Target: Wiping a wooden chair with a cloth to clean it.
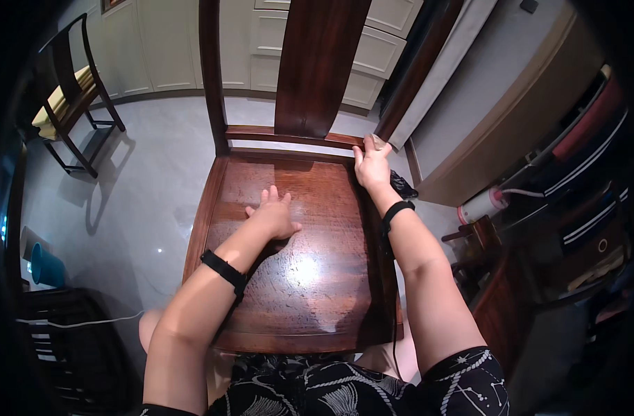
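One big brown chair [334, 229], right in the middle

The chair fills the middle of the frame, and its back goes up past the top edge. It looks like hard wood all through, so I think it is stiff and heavy and will not bend. The seat [296, 308] shines with a bright white spot, so a hand may slide on it. It also has lots of small dark marks, like old scratches. It does not look easy to break, but I think the shiny coat could get scratched more.

Good places to grab look like the two tall posts, the left post [211, 76] and the right post [428, 69]. The low bar [251, 132] between them could work too. The wide back board [322, 69] looks too wide and smooth to hold well.

The left hand [274, 216] is over the middle of the seat with its fingers spread wide, and I see nothing in it. The right hand [374, 166] is curled at the bottom of the right post. Its fingers hold a pale scrap [379, 142] that may be cloth.

I can read no words or brand on the chair. The black sleeve [473, 378] at the lower right has white ropes and stars, just pictures.
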The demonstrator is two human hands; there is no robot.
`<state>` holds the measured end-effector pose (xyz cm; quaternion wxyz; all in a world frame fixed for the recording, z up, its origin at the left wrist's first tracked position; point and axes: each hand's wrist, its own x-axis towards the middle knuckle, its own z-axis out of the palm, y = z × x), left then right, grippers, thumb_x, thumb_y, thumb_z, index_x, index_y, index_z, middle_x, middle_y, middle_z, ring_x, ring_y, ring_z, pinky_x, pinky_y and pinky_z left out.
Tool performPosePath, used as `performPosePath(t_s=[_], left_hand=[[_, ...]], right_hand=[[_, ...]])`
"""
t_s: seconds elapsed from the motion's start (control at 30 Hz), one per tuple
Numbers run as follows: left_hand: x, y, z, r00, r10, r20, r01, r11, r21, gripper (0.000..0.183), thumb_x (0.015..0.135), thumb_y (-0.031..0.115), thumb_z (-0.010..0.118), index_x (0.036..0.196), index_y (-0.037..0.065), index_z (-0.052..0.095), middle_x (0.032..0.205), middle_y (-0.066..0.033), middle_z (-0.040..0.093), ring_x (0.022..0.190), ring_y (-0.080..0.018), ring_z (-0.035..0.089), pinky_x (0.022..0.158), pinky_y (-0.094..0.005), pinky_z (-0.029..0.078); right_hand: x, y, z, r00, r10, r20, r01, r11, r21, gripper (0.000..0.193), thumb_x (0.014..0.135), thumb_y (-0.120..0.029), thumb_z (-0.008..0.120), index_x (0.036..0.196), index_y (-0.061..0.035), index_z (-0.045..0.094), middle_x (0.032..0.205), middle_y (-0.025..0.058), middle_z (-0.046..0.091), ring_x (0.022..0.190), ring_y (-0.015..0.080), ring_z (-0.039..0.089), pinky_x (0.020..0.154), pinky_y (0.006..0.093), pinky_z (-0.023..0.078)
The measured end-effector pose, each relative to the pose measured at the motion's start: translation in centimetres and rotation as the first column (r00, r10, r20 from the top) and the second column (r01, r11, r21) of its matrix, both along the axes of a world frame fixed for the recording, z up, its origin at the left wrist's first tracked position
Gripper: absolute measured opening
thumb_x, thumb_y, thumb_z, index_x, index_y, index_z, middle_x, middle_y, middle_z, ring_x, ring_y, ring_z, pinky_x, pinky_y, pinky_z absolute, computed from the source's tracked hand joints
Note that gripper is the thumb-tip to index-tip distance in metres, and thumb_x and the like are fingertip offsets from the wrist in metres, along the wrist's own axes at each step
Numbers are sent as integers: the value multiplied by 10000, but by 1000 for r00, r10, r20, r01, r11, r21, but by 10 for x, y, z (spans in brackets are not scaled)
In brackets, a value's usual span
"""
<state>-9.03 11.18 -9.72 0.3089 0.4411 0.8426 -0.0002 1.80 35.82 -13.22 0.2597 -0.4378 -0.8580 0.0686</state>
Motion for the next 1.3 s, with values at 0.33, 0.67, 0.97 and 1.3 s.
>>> performPosePath(t_s=[0.33,0.67,0.97,1.3], left_hand=[[4,7,-8,994,-44,-98,41,999,-32,1037,793,563,671,1529,150,69,1579,-188,-26,1462,-348,23,1089,-643,205],[-31,-20,-24,996,-80,29,75,986,149,995,799,573,655,1510,81,164,1558,-232,93,1433,-370,168,1126,-520,236],[-65,-38,11,987,-97,132,-33,672,740,833,839,321,677,1462,-13,237,1497,-320,197,1388,-402,265,1133,-387,278],[-76,-26,-6,983,161,87,-169,981,91,1072,799,562,672,1513,39,67,1576,-199,30,1463,-328,54,1133,-551,200]], right_hand=[[14,24,38,931,209,300,-217,976,-9,558,851,-39,453,1391,-161,388,1280,289,482,1083,436,582,910,492,486],[-74,-62,321,825,564,-19,-221,353,909,548,831,22,512,1346,-162,501,1401,268,372,1254,459,424,1021,456,423],[-165,-20,333,935,354,-33,-98,347,933,680,937,-455,474,1461,-52,314,1539,197,220,1431,360,190,1155,506,162],[-103,-72,103,662,402,633,-749,332,573,690,906,-497,475,1440,-73,368,1553,87,245,1453,236,151,1181,425,79]])
